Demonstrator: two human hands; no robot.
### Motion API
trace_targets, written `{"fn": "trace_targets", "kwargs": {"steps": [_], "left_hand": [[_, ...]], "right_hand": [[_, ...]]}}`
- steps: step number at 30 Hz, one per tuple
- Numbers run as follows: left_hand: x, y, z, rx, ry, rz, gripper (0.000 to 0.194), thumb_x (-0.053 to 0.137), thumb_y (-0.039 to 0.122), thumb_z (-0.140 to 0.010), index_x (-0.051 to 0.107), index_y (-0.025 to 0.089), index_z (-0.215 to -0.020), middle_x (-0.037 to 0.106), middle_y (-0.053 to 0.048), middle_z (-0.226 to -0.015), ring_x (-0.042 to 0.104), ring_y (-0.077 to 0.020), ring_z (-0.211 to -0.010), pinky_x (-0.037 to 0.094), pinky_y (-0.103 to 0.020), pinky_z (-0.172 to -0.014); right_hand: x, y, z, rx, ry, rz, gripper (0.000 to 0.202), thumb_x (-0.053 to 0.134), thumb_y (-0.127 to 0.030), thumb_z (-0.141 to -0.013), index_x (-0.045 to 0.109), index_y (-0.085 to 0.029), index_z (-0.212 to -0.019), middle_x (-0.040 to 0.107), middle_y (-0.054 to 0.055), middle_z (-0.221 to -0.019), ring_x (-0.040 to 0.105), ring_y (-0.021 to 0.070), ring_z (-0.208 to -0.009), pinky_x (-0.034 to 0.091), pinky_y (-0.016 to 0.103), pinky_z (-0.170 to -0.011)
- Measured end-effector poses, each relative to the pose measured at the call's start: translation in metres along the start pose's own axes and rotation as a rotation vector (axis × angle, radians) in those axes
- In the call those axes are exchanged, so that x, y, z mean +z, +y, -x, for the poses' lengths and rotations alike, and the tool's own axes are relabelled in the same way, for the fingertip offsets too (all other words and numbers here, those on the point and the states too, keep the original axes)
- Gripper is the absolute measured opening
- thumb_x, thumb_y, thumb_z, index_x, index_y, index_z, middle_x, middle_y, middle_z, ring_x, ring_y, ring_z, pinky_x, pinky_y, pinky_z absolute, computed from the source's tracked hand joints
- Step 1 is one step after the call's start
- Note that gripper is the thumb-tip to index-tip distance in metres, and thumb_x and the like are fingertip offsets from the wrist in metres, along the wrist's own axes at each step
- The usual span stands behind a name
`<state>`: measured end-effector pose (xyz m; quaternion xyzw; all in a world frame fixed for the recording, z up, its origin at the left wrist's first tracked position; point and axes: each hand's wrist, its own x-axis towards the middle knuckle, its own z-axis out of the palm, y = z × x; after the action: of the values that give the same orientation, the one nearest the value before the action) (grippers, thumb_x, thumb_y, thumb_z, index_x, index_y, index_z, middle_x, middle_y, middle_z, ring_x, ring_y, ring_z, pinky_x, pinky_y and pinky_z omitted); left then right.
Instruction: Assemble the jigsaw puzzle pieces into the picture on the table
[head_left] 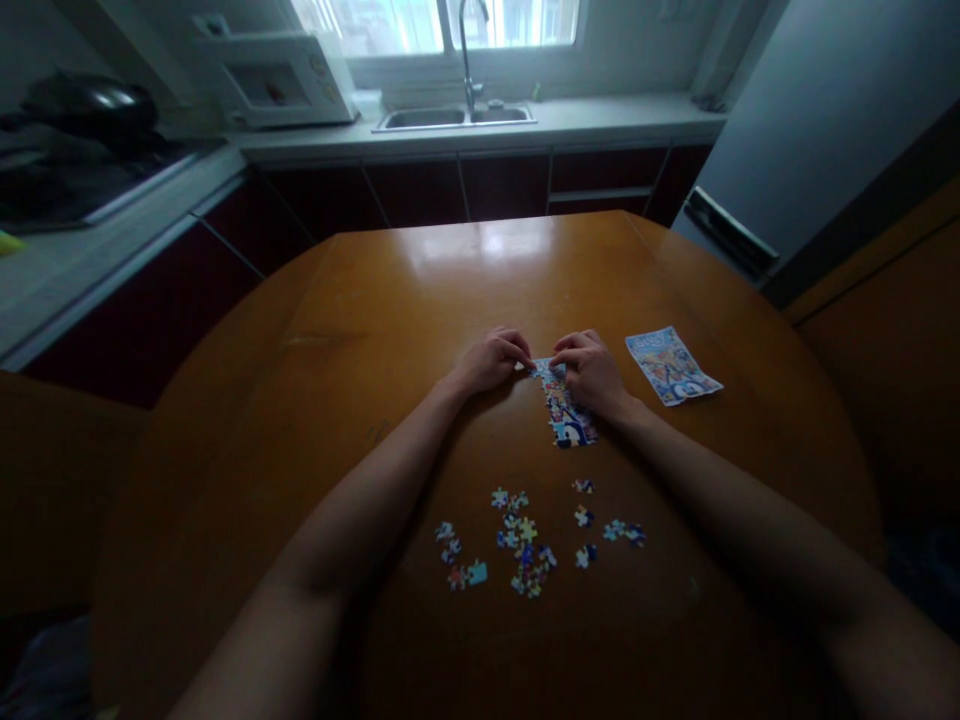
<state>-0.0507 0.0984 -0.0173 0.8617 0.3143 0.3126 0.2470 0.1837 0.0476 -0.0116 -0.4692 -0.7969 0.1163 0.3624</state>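
A partly joined jigsaw puzzle (571, 428) lies on the wooden table as a tall, narrow strip with blue, white and multicoloured print. At its upper left corner is my left hand (491, 360), thumb and fingers pinched on a small puzzle piece (531, 367). My right hand (592, 375) rests over the strip's upper right side, fingers curled, with thumb and fingertips pressing on it. Part of the strip is hidden under that hand. Closer to me, loose puzzle pieces (527, 530) lie in a cluster, with several more pieces (583, 517) to their right.
A creased picture sheet (671, 366) lies right of my right hand on the round-ended table (375, 300). Beyond the table are a counter with a double sink (427, 118), a white microwave (277, 80) and a stove with a dark pan (94, 105). A fridge (810, 120) stands at right.
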Motion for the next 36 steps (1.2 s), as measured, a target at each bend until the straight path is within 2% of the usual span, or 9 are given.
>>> {"fn": "trace_targets", "kwargs": {"steps": [4, 7, 12, 17, 23, 27, 31, 36], "left_hand": [[0.002, -0.003, 0.0, 0.004, 0.017, 0.004, 0.019, 0.072, 0.012, -0.085, 0.084, 0.026, -0.083, 0.073, -0.004, -0.089, 0.063, -0.0163, -0.086, 0.05, -0.033, -0.083], [0.002, -0.003, 0.0, 0.003, 0.015, -0.002, 0.021, 0.071, 0.011, -0.086, 0.084, 0.027, -0.083, 0.073, -0.003, -0.09, 0.064, -0.0161, -0.087, 0.051, -0.034, -0.085], [0.001, -0.002, -0.001, -0.012, 0.001, -0.014, 0.031, 0.065, 0.003, -0.083, 0.084, 0.028, -0.084, 0.074, -0.003, -0.091, 0.063, -0.0162, -0.088, 0.051, -0.034, -0.088], [0.0, 0.003, -0.001, 0.007, -0.009, 0.002, 0.032, 0.063, 0.002, -0.083, 0.084, 0.026, -0.086, 0.073, -0.003, -0.091, 0.063, -0.016, -0.089, 0.051, -0.034, -0.089], [-0.004, 0.01, 0.0, -0.021, -0.032, 0.032, 0.036, 0.058, 0.003, -0.082, 0.083, 0.024, -0.096, 0.072, -0.004, -0.097, 0.064, -0.0162, -0.093, 0.053, -0.034, -0.089], [-0.004, 0.009, -0.001, -0.046, -0.015, 0.041, 0.038, 0.056, 0.001, -0.079, 0.083, 0.022, -0.095, 0.073, -0.005, -0.096, 0.065, -0.0164, -0.093, 0.053, -0.034, -0.088], [-0.003, 0.007, -0.001, -0.053, -0.002, 0.036, 0.032, 0.057, 0.005, -0.081, 0.082, 0.021, -0.094, 0.073, -0.006, -0.096, 0.065, -0.0166, -0.091, 0.053, -0.033, -0.087], [0.0, 0.006, -0.001, -0.08, 0.016, 0.055, 0.028, 0.058, 0.008, -0.08, 0.081, 0.02, -0.091, 0.073, -0.006, -0.095, 0.065, -0.016, -0.088, 0.054, -0.032, -0.083]], "right_hand": [[0.003, -0.001, 0.001, -0.111, -0.093, -0.061, 0.024, 0.07, -0.011, -0.086, 0.084, -0.03, -0.089, 0.073, 0.006, -0.112, 0.056, 0.027, -0.109, 0.051, 0.045, -0.096], [0.004, -0.002, 0.001, -0.126, -0.122, -0.054, 0.022, 0.072, -0.013, -0.085, 0.084, -0.031, -0.088, 0.073, 0.006, -0.113, 0.055, 0.0275, -0.11, 0.049, 0.046, -0.096], [-0.001, 0.0, -0.001, 0.011, 0.012, -0.025, 0.032, 0.06, 0.0, -0.078, 0.077, -0.024, -0.069, 0.074, 0.006, -0.096, 0.058, 0.0261, -0.1, 0.047, 0.045, -0.094], [-0.006, 0.002, -0.003, 0.132, 0.166, -0.111, 0.029, 0.052, -0.003, -0.079, 0.074, -0.021, -0.07, 0.071, 0.008, -0.084, 0.062, 0.0251, -0.092, 0.049, 0.042, -0.088], [-0.008, 0.002, -0.004, 0.174, 0.201, -0.14, 0.026, 0.052, -0.009, -0.082, 0.071, -0.022, -0.07, 0.071, 0.008, -0.083, 0.063, 0.0251, -0.09, 0.05, 0.042, -0.086], [-0.008, 0.0, -0.005, 0.202, 0.198, -0.198, 0.026, 0.05, -0.009, -0.082, 0.072, -0.022, -0.077, 0.073, 0.008, -0.088, 0.066, 0.0232, -0.09, 0.052, 0.039, -0.083], [-0.024, -0.018, 0.009, 0.193, 0.093, -0.325, 0.024, 0.052, -0.013, -0.087, 0.074, -0.019, -0.094, 0.076, 0.008, -0.094, 0.069, 0.0216, -0.088, 0.054, 0.037, -0.079], [-0.072, -0.059, 0.066, 0.026, -0.259, -0.334, 0.019, 0.058, -0.02, -0.095, 0.074, -0.021, -0.104, 0.074, 0.008, -0.1, 0.067, 0.021, -0.093, 0.054, 0.037, -0.084]]}}
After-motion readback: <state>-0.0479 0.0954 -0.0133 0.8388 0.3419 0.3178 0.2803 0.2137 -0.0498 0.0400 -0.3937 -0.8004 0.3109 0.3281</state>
